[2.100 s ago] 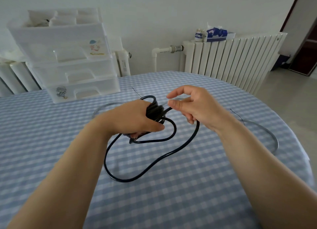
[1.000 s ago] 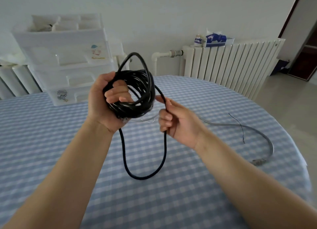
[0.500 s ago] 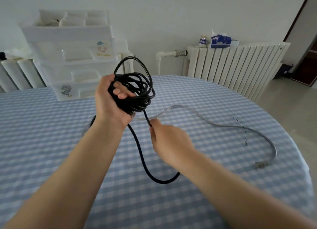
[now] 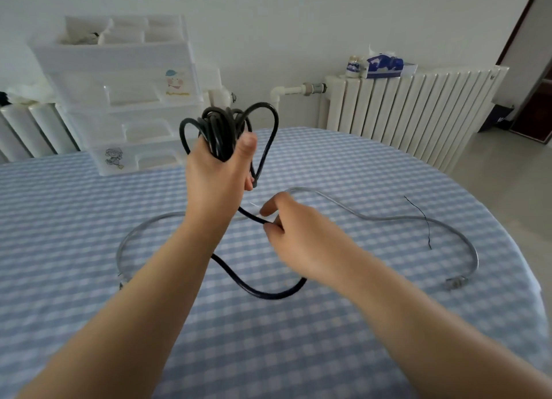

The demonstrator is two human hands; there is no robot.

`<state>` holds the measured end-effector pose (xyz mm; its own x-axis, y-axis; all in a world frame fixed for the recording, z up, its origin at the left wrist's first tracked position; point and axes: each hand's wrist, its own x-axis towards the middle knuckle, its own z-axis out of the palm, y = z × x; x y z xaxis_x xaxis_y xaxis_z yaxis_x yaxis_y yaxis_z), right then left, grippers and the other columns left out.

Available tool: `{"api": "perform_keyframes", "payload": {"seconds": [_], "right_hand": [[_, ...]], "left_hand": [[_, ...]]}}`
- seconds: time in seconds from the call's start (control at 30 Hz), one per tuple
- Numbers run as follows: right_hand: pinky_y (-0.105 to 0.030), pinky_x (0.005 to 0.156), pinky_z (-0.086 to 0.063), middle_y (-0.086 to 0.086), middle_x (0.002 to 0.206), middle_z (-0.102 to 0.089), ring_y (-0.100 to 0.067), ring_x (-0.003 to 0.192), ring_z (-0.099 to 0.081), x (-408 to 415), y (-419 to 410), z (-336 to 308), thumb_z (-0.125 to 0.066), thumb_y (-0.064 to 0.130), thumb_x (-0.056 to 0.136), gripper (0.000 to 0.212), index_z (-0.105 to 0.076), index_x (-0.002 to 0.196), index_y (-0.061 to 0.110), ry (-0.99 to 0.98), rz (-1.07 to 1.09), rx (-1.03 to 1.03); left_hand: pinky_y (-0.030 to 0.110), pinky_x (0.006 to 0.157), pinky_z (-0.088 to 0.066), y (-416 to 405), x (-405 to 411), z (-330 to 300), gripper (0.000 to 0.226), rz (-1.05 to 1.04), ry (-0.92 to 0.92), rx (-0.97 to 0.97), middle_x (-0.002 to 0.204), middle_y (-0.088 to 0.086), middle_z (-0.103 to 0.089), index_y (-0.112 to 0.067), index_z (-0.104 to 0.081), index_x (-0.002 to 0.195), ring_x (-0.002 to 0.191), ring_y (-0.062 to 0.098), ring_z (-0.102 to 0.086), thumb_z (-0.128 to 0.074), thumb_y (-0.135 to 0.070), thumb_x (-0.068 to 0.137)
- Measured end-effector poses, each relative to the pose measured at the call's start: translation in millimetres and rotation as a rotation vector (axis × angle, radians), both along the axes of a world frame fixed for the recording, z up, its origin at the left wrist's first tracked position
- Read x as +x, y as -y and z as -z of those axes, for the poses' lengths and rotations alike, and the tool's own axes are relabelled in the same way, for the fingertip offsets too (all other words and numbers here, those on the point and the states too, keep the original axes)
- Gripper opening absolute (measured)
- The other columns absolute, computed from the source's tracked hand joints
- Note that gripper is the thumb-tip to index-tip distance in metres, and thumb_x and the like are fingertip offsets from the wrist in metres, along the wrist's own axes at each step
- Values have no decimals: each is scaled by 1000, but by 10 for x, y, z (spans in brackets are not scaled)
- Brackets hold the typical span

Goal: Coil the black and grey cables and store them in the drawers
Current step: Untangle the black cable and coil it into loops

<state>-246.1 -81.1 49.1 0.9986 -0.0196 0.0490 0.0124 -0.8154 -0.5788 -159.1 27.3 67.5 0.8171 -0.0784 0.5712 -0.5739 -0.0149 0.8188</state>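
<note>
L hand (image 4: 216, 171) grips black cable (image 4: 227, 129) coil; R hand (image 4: 294, 234) pinches the tail. Feed w/ even loops, keep tension.

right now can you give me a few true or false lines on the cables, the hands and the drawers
1. The left hand grips the coiled black cable. True.
2. The grey cable is coiled too. False: it lies spread out on the table.
3. The right hand pinches the black cable's loose end. True.
4. The drawers stand at the table's right edge. False: they stand far left.
5. The black cable is in a drawer. False: it is in the hands.
</note>
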Motion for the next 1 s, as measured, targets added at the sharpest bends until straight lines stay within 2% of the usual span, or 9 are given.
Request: {"api": "perform_keyframes", "payload": {"seconds": [0.1,0.27,0.37,0.47,0.57,0.7,0.83,0.9,1.0], "right_hand": [[-27,51,-42,6,78,-61,-6,53,-51,17,129,-54,-47,29,99,15,-43,115,30,36,-8,128],[-30,65,-58,3,101,-61,-4,64,-64,-30,107,-118,-52,18,98,28,-38,118,33,64,-211,342],[-31,73,-59,-4,119,-60,-18,76,-72,-46,116,-165,-50,5,98,51,-30,139,27,17,-319,552],[-29,72,-57,-2,119,-65,-21,69,-71,-53,160,-211,-50,3,98,56,-25,144,23,18,-352,693],[-25,53,-50,5,90,-74,-23,49,-62,-15,202,-206,-44,7,101,34,-36,133,17,200,-219,633],[-23,44,-41,8,75,-73,-6,38,-47,75,369,-227,-52,20,99,10,-49,107,25,285,-36,427],[-17,42,-40,8,47,-59,-3,38,-48,128,585,-284,-73,56,65,40,-57,76,21,283,159,328],[-16,44,-41,10,45,-54,-1,39,-47,164,659,-254,-68,64,54,50,-56,68,18,247,193,308],[-20,50,-44,11,47,-45,-4,44,-43,207,707,-201,-67,57,63,44,-53,65,15,141,113,496]], "left_hand": [[13,47,-40,11,82,97,50,-116,59,191,51,5,-55,-3,-52,78,44,10,-53,-60,-53,83],[10,50,-36,-12,190,182,68,-169,155,429,56,-7,-49,-15,-48,78,52,4,-47,-38,-82,70],[18,48,-33,-79,260,176,84,-157,132,469,52,-4,-47,-15,-42,65,49,10,-45,-9,-92,66],[34,54,-36,-98,266,104,95,-101,15,522,56,9,-53,-2,-46,62,54,19,-50,3,-82,71],[24,50,-38,-65,140,19,79,110,-117,542,47,2,-53,-9,-53,55,47,12,-51,-4,-67,78],[15,45,-38,-51,35,24,64,481,-73,636,42,4,-51,-28,-51,56,38,12,-49,-18,-79,76],[19,53,-42,-8,-4,-24,30,409,-69,829,56,-13,-55,-29,-50,70,50,2,-51,-66,-55,75],[19,59,-40,36,-28,-38,28,298,58,980,70,-14,-55,-31,-53,81,63,2,-53,-69,-53,75],[18,59,-36,52,-16,0,25,177,224,1078,75,-13,-54,-29,-51,86,70,1,-52,-63,-50,82]]}}
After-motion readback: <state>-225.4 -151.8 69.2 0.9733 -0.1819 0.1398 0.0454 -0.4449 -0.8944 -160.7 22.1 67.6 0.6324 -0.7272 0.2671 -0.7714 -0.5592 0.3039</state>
